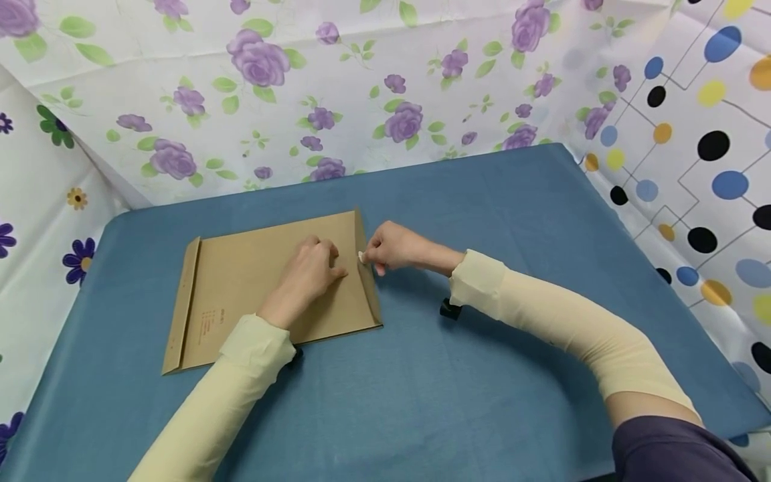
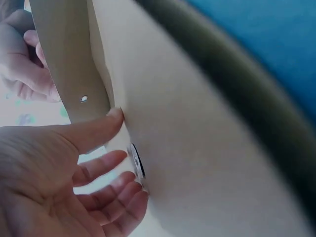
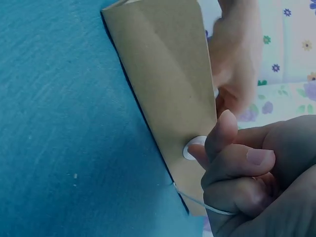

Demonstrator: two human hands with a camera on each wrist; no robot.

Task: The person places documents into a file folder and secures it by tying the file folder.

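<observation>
A brown kraft paper document envelope (image 1: 265, 268) lies flat on the table, its narrow flap (image 1: 366, 281) on the right side raised a little. A white round button (image 3: 190, 149) sits on the flap. From the flap's edge a thin white string (image 3: 195, 198) runs into my right hand (image 1: 394, 246), whose curled fingers hold it just beside the button. My left hand (image 1: 310, 268) rests on the envelope near the flap, fingers bent and fingertips on the paper. In the left wrist view, these fingertips lie by a second round button (image 2: 137, 160) on the envelope's face.
A blue cloth (image 1: 482, 375) covers the table. Flowered sheets (image 1: 361, 87) hang behind it and a dotted sheet (image 1: 717, 167) at the right. Another folded edge (image 1: 183, 308) runs down the envelope's left side, with small red print (image 1: 209, 325) beside it.
</observation>
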